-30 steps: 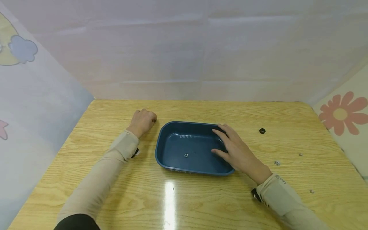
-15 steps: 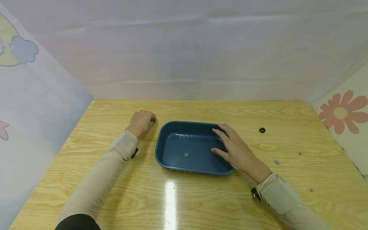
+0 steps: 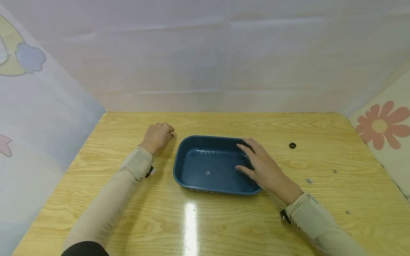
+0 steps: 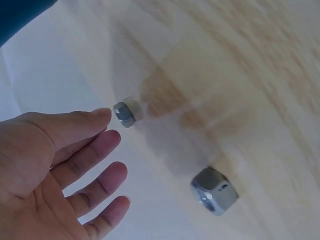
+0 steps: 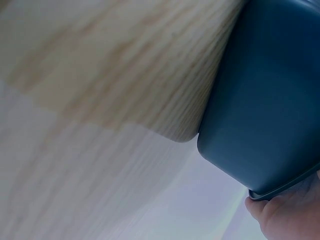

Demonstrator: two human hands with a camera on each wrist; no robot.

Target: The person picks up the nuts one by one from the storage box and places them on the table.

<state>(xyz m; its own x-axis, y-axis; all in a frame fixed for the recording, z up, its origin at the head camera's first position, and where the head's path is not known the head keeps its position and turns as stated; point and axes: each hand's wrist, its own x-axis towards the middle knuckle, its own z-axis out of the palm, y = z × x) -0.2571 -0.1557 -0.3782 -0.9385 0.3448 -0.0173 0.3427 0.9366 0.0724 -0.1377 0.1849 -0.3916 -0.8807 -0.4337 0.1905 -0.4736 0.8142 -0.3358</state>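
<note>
In the left wrist view, my left hand [image 3: 156,137] reaches down with its fingers loosely extended. A small metal hex nut [image 4: 124,114] is on the table just beyond the thumb tip, apart from it. A larger hex nut [image 4: 214,191] lies nearby; the hand hides it in the head view. My right hand [image 3: 264,167] rests over the right rim of a blue plastic tray [image 3: 205,136], fingers spread, with the thumb and some fingertips above the inside. One small silver nut [image 3: 207,173] lies on the tray floor.
Right of the tray, a black nut [image 3: 292,145], a silver nut [image 3: 309,181] and smaller nuts [image 3: 335,171] are scattered on the wooden table [image 3: 153,220]. A pale wall covering [image 3: 205,71] stands behind the table's back edge.
The left hand's fingers were curled at the small nut; now they have loosened and spread, and the nut shows beside them. The right hand and tray have stayed put.
</note>
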